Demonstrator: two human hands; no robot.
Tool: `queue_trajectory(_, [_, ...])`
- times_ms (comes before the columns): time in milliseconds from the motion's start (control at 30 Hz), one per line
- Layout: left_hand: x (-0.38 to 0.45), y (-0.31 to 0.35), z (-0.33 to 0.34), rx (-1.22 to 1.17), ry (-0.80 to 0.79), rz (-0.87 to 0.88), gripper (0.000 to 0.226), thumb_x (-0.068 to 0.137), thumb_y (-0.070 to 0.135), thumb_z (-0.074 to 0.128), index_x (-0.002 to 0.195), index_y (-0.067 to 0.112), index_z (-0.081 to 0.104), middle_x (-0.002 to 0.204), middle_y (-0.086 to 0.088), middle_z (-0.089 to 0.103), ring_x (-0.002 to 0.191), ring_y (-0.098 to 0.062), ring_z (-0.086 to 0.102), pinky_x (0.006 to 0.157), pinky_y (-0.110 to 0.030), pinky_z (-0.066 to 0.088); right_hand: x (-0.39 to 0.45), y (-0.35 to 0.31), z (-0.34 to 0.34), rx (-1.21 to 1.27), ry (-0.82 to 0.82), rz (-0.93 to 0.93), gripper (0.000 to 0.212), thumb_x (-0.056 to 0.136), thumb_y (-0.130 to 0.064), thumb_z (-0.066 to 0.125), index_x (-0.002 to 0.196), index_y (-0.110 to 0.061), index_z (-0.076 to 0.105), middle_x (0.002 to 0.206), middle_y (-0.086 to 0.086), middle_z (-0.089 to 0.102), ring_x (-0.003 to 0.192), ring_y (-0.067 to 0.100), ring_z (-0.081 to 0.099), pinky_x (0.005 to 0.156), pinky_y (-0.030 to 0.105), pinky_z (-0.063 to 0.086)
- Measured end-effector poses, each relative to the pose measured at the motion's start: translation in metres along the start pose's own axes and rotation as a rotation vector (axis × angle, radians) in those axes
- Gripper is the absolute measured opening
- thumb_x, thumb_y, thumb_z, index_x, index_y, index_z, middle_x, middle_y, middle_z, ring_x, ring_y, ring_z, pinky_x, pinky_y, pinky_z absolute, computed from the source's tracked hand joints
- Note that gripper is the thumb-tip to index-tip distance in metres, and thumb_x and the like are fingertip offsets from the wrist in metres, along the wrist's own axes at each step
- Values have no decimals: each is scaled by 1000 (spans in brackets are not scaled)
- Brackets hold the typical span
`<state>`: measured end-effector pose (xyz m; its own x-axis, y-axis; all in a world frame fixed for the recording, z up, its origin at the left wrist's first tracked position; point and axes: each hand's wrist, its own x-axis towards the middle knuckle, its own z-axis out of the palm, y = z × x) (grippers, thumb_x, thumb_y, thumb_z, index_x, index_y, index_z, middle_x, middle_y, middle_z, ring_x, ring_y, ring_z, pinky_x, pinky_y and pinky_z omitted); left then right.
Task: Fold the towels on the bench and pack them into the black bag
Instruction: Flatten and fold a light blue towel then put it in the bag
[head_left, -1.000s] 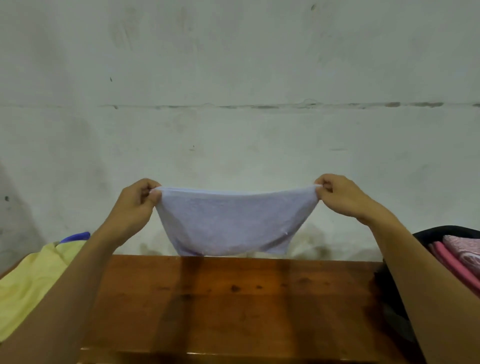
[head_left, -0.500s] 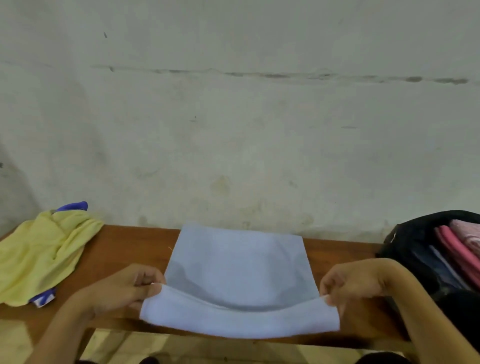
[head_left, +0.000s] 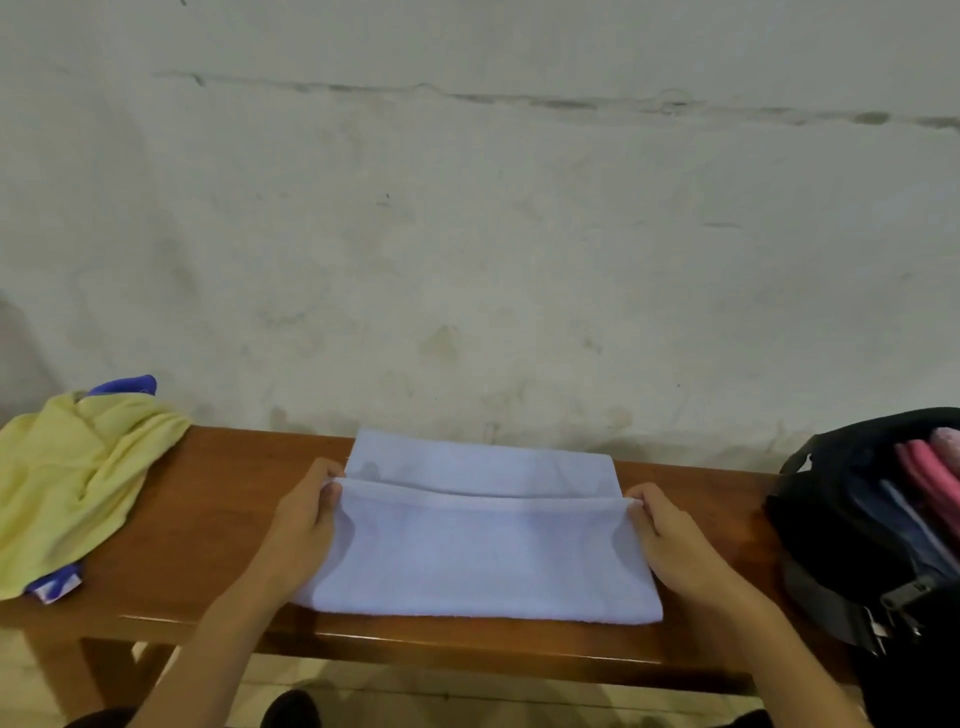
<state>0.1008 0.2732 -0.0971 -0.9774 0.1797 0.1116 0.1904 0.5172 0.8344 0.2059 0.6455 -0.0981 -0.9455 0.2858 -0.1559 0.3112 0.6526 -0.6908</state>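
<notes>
Head camera is showing a black bag sitting open on the wooden worktop, holding folded pink towels. Left of the bag, a pale blue towel is lying half-folded; the left hand and right hand are each pinching a corner of its upper layer. Farther left, a crumpled yellow towel is resting.

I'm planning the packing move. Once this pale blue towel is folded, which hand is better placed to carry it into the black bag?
Probably the right hand: it grips the pale blue towel on the side nearest the black bag.
</notes>
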Motion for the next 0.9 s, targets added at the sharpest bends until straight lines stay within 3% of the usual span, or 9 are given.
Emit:
queue_trajectory(233, [-6, -24, -6, 231, -205, -23, 18, 102, 14, 44, 93, 27, 52, 85, -1, 61, 77, -14, 58, 62, -21, 43, 3, 9, -3, -224, -149, 15, 13, 107, -35, 31, 102, -34, 43, 103, -5, 60, 90, 11, 61, 75, 28, 54])
queue_trajectory(367, [1, -13, -6, 162, -91, 39, 15, 100, 14, 48, 90, 19, 57, 77, 0, 60, 68, -9, 52, 58, -16, 38, 8, -3, -4, -195, -31, -55, 16, 107, -34, 31, 100, -35, 45, 94, -7, 62, 84, 9, 59, 69, 25, 44])
queue_trajectory(467, [10, -15, -1, 79, -84, 44, 13, 100, 14, 49, 91, 18, 57, 82, -2, 61, 77, -14, 57, 67, -19, 45, 16, -11, 2, -47, 74, -89, 13, 107, -34, 33, 105, -32, 46, 91, -7, 63, 79, 9, 61, 62, 20, 42])
queue_trajectory(567, [16, -19, 4, 62, -23, 8, 10, 101, 19, 47, 94, 18, 54, 87, -2, 61, 82, -17, 59, 67, -20, 45, 18, -8, 8, 29, 144, -61, 10, 106, -30, 36, 108, -28, 45, 94, 0, 65, 81, 11, 61, 63, 26, 45])
queue_trajectory(767, [34, -25, 8, 145, -12, -41, 13, 104, 19, 40, 96, 15, 50, 85, -8, 59, 78, -22, 57, 60, -29, 42, 21, -4, 18, -332, 158, 10, 17, 104, -29, 41, 117, -26, 31, 89, -6, 56, 75, 7, 57, 58, 21, 43])
queue_trajectory(900, [32, -33, 10, 228, -5, -48, 10, 102, 17, 46, 97, 19, 54, 89, -1, 59, 80, -13, 55, 64, -26, 45, 20, -3, 22, -391, 167, 32, 10, 105, -28, 36, 112, -23, 40, 83, -4, 59, 70, 11, 58, 52, 24, 41])
